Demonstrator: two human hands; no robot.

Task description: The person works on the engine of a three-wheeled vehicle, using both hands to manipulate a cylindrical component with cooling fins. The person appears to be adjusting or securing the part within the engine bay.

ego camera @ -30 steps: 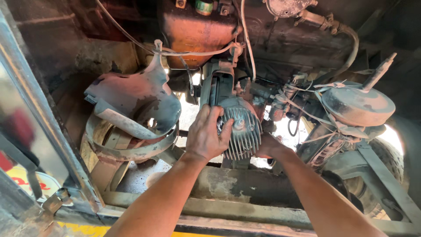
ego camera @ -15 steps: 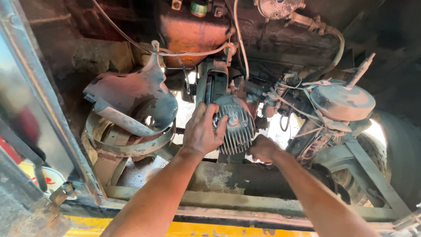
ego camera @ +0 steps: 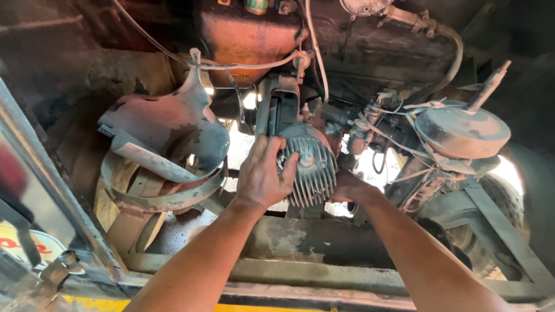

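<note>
A grey finned metal engine head (ego camera: 312, 167) sits in the middle of a dusty engine bay. My left hand (ego camera: 263, 173) lies flat against its left side, fingers spread, thumb near the centre nut. My right hand (ego camera: 347, 186) reaches behind the right lower edge of the fins; its fingers are hidden, so what they grip is unseen. Both forearms come up from the bottom of the view.
A curved grey sheet-metal shroud (ego camera: 167, 144) hangs at the left. A round dusty air-filter housing (ego camera: 462, 130) stands at the right. An orange-brown tank (ego camera: 248, 34) with white wires sits above. A metal frame rail (ego camera: 300, 271) runs across the front.
The view has shifted slightly. My left hand has spread a bit further onto the finned head; my right hand stays tucked behind it.
</note>
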